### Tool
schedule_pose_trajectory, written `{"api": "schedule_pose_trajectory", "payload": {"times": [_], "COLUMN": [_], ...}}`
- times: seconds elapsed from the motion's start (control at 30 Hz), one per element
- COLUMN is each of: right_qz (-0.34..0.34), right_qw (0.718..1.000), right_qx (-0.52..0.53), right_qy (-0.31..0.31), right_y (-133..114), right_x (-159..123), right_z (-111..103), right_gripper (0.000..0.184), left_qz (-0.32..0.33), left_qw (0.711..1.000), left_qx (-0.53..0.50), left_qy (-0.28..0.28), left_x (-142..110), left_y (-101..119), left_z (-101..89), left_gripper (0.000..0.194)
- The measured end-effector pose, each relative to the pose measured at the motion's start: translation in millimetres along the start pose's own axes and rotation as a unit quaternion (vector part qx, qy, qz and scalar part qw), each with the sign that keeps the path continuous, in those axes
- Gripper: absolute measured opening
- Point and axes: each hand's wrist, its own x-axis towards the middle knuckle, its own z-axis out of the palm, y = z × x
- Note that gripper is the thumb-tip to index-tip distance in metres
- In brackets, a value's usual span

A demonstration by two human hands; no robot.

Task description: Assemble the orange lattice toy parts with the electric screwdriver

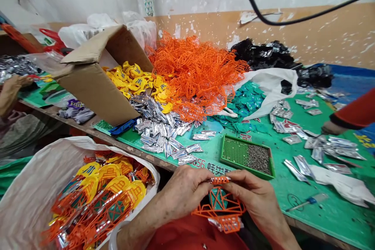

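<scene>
The left hand [183, 191] and right hand [249, 199] grip an orange plastic lattice [219, 205]; a white woven sack [29, 203] holds assembled pieces [99, 199], loose orange lattices [196, 70] remaining heaped on the green desk [331, 211].

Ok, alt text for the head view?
The left hand and right hand hold an orange plastic lattice above a green table. A white sack of orange and yellow pieces sits left; an orange lattice heap lies ahead.

Orange plastic lattice frame [219, 208] with teal centre [218, 198], hanging from pinched top
</scene>
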Motion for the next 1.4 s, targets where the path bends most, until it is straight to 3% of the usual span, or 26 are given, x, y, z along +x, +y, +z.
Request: {"api": "schedule_pose_trajectory", "payload": {"times": [0.27, 0.6, 0.77, 0.93, 1.07, 1.27, 1.4], "right_qz": [-0.019, -0.012, -0.022, -0.04, -0.019, 0.023, 0.017], "right_qw": [0.999, 1.0, 0.999, 0.999, 0.999, 0.999, 1.0], "right_qx": [-0.025, -0.02, -0.032, -0.034, -0.018, 0.024, -0.007], "right_qy": [-0.002, 0.006, -0.024, 0.006, 0.018, -0.014, -0.01], "right_y": [1, 1, -3, -3, -6, -17, -22], "right_x": [-3, -2, -1, -1, -3, -3, -1], "right_z": [8, 1, -2, 0, 4, 8, 8], "right_gripper": [0.024, 0.026, 0.021, 0.019, 0.021, 0.023, 0.02], "left_qz": [-0.024, 0.062, 0.086, 0.099, 0.109, 0.1, 0.099], "left_qw": [0.998, 0.984, 0.98, 0.977, 0.981, 0.986, 0.986], "left_qx": [0.047, 0.17, 0.179, 0.177, 0.144, 0.108, 0.111], "left_qy": [-0.02, 0.008, 0.021, 0.059, 0.071, 0.078, 0.07], "left_x": [0, 0, -1, -1, 1, 1, 2], "left_y": [-2, -6, -6, -7, -12, -16, -13], "left_z": [-1.6, 10.3, 16.2, 18.6, 17.7, 15.2, 15.9], "left_gripper": [0.021, 0.022, 0.022, 0.02, 0.02, 0.022, 0.022]}}
